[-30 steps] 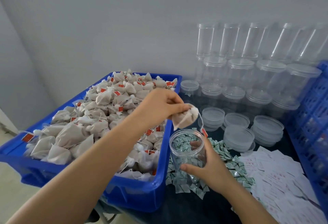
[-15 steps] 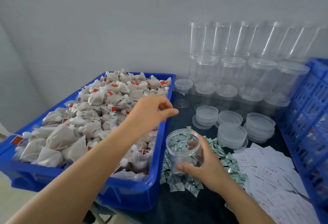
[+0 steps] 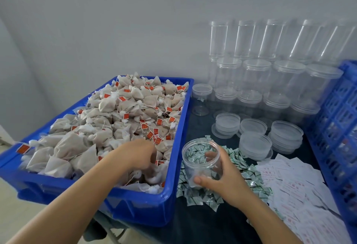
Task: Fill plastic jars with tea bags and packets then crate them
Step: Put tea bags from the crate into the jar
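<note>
Jar sits in my right grip, barely filled, uncapped, while my left grip, curl unclear, digs among tea bags; crating remains.

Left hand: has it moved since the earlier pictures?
Yes. The left hand has come away from above the open jar and gone down among the tea bags at the blue bin's near right corner.
</note>
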### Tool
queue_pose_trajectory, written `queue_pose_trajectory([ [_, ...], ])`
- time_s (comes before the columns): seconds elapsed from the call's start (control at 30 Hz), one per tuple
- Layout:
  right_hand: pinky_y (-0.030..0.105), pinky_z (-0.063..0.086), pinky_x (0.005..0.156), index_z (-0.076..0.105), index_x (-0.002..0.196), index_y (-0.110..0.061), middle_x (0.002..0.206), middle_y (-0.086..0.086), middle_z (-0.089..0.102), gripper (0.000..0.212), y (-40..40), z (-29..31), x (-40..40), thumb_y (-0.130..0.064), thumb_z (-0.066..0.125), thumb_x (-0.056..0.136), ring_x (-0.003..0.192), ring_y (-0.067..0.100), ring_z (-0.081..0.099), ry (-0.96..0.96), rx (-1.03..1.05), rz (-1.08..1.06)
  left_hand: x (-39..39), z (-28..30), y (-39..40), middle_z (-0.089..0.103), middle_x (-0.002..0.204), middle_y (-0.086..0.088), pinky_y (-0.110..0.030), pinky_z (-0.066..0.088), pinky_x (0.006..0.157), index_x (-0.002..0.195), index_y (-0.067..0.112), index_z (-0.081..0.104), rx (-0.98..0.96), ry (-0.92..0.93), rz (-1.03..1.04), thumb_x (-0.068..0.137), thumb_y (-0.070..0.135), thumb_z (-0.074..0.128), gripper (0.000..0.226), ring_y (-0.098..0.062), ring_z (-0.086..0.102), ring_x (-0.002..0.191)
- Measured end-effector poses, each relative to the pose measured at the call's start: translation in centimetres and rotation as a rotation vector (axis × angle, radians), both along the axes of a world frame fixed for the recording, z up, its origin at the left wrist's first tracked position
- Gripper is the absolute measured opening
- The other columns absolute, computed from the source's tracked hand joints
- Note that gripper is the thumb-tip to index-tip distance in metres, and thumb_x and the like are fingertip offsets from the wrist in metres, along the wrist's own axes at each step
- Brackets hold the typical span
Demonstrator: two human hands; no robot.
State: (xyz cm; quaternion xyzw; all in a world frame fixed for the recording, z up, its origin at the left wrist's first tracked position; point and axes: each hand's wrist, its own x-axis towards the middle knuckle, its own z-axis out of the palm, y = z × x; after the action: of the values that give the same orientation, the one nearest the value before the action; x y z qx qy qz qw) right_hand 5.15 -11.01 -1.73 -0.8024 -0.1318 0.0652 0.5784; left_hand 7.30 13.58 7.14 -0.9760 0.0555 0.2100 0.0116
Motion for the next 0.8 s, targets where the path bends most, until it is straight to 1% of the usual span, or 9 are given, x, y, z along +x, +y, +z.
queue_pose_trajectory([
  [0.07,0.012,0.049,0.079,0.028,0.146,-0.048,0.133,-0.029,0.045,0.112,0.0,0.0,0.0,-0.066,0.087,0.052,0.121,-0.001,0.050,0.008,0.011,0.004,0.0,0.4,0.1,0.061,0.118,-0.001,-0.025,0.041,0.077,0.118,0.020,0.064,0.020,0.021,-0.033,0.082,0.029,0.072,0.038,-0.017,0.056,0.101],
  [0.17,0.017,0.046,0.087,0.029,0.147,-0.047,0.133,-0.029,0.045,0.115,-0.1,0.0,-0.1,-0.069,0.086,0.050,0.123,0.003,0.050,0.005,-0.002,-0.001,0.2,0.6,0.1,0.062,0.116,-0.001,-0.024,0.043,0.077,0.114,0.020,0.066,0.092,-0.015,-0.120,0.087,0.021,0.065,0.027,-0.018,0.057,0.101],
  [0.23,0.022,0.048,0.092,0.029,0.147,-0.046,0.134,-0.028,0.045,0.117,-0.1,0.1,-0.2,-0.069,0.087,0.048,0.124,0.007,0.051,0.012,0.000,-0.001,0.2,0.7,0.0,0.063,0.110,0.001,-0.024,0.043,0.075,0.107,0.020,0.067,0.104,-0.063,-0.145,0.089,0.020,0.062,0.019,-0.016,0.057,0.095],
  [0.27,0.021,0.049,0.092,0.029,0.147,-0.046,0.134,-0.027,0.045,0.115,-0.1,0.1,-0.2,-0.068,0.087,0.049,0.124,0.008,0.051,0.014,0.003,0.000,0.1,0.9,-0.1,0.063,0.107,0.003,-0.022,0.042,0.071,0.103,0.020,0.067,0.091,-0.086,-0.151,0.088,0.020,0.062,0.016,-0.013,0.056,0.090],
  [0.37,0.013,0.049,0.080,0.030,0.145,-0.048,0.134,-0.028,0.045,0.107,0.0,0.2,-0.3,-0.059,0.084,0.053,0.123,0.006,0.051,0.013,0.004,-0.002,-0.1,2.2,0.2,0.056,0.090,0.010,-0.016,0.033,0.058,0.086,0.024,0.061,-0.015,-0.164,-0.153,0.085,0.021,0.066,0.005,-0.002,0.047,0.072],
  [0.43,0.016,0.048,0.082,0.030,0.145,-0.047,0.134,-0.025,0.046,0.106,0.0,0.2,-0.3,-0.056,0.083,0.054,0.124,0.008,0.051,0.018,0.014,-0.007,-0.4,3.7,0.5,0.050,0.082,0.014,-0.015,0.031,0.057,0.076,0.028,0.053,-0.083,-0.218,-0.149,0.083,0.024,0.069,0.019,0.000,0.044,0.071],
  [0.57,0.015,0.048,0.082,0.030,0.146,-0.045,0.133,-0.027,0.046,0.107,0.0,0.2,-0.3,-0.057,0.083,0.054,0.121,0.003,0.050,0.016,0.006,-0.008,-1.0,7.3,-0.1,0.053,0.080,0.017,-0.015,0.033,0.061,0.076,0.031,0.055,-0.248,-0.371,-0.141,0.081,0.026,0.073,0.019,0.001,0.049,0.074],
  [0.67,0.018,0.046,0.088,0.030,0.148,-0.042,0.134,-0.027,0.046,0.109,0.0,0.2,-0.3,-0.057,0.084,0.054,0.123,0.005,0.050,0.017,0.001,-0.018,-1.4,9.1,-1.4,0.057,0.079,0.016,-0.014,0.035,0.059,0.077,0.028,0.061,-0.398,-0.504,-0.148,0.078,0.027,0.074,0.013,-0.001,0.053,0.070],
  [0.8,0.015,0.048,0.083,0.030,0.147,-0.045,0.133,-0.028,0.046,0.103,0.0,0.1,-0.4,-0.047,0.089,0.063,0.120,0.001,0.050,0.020,0.004,-0.026,-1.3,9.5,-3.9,0.058,0.078,0.016,-0.011,0.038,0.059,0.078,0.027,0.062,-0.457,-0.580,-0.200,0.079,0.029,0.074,0.012,0.001,0.052,0.071],
])
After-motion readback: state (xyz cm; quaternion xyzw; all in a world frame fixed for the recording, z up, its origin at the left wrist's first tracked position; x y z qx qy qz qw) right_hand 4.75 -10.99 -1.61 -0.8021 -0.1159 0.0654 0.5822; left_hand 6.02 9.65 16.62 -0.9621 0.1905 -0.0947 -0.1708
